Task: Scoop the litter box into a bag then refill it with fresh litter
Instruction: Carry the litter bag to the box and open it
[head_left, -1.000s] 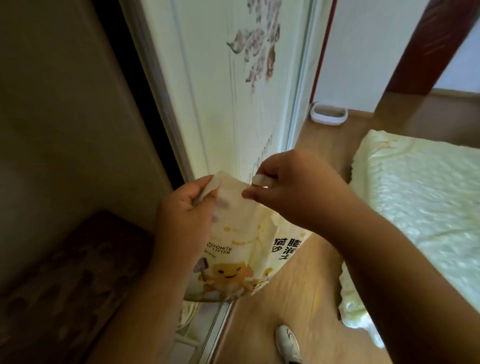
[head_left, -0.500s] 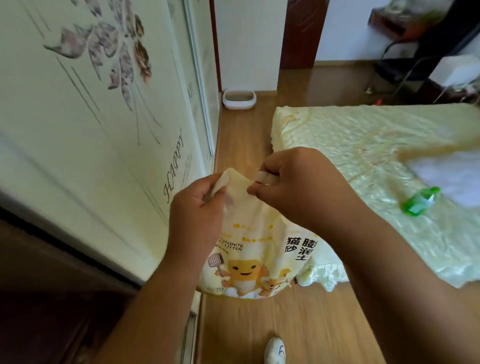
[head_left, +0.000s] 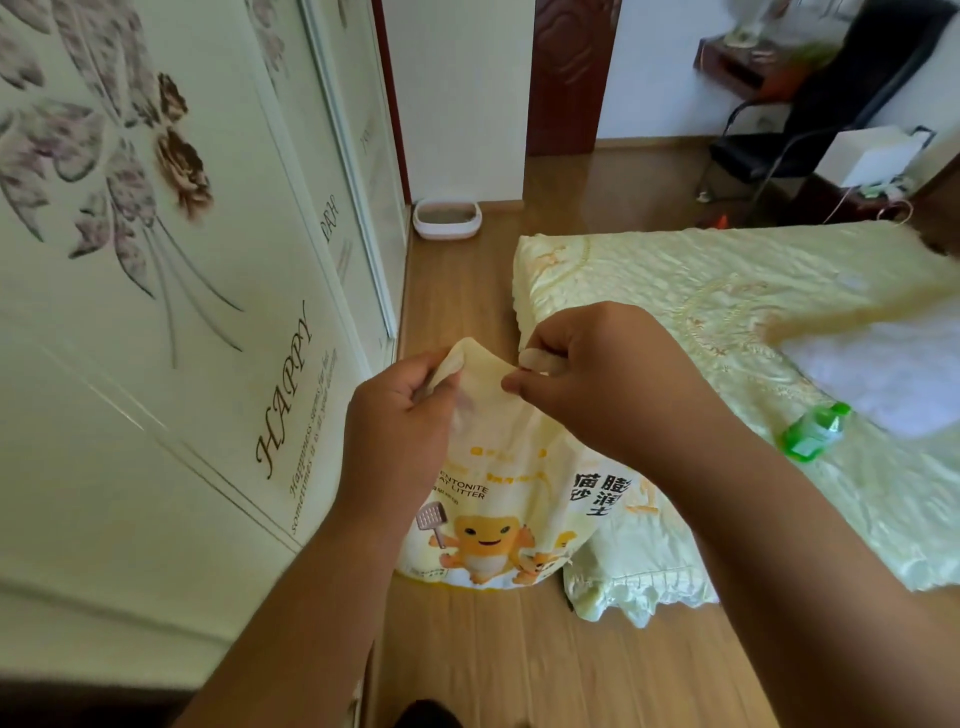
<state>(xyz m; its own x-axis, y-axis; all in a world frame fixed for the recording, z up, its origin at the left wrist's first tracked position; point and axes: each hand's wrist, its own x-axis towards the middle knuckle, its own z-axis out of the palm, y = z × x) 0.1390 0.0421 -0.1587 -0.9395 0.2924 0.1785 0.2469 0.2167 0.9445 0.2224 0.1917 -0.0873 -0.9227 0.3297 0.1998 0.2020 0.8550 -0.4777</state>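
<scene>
While both hands — left hand (head_left: 397, 426), right hand (head_left: 597, 384) — pinch the litter bag (head_left: 509, 499) top, litter box (head_left: 447, 218) lies straight ahead, well apart, by the wall.

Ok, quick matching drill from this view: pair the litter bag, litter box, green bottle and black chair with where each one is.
Things:
1. litter bag
2. litter box
3. green bottle
4. black chair

Places:
A. lying on the bed cover
B. far right corner of the room
C. on the floor by the far wall
D. held at its top by both hands

Pairs: 1-D, 2-C, 3-A, 4-B
</scene>
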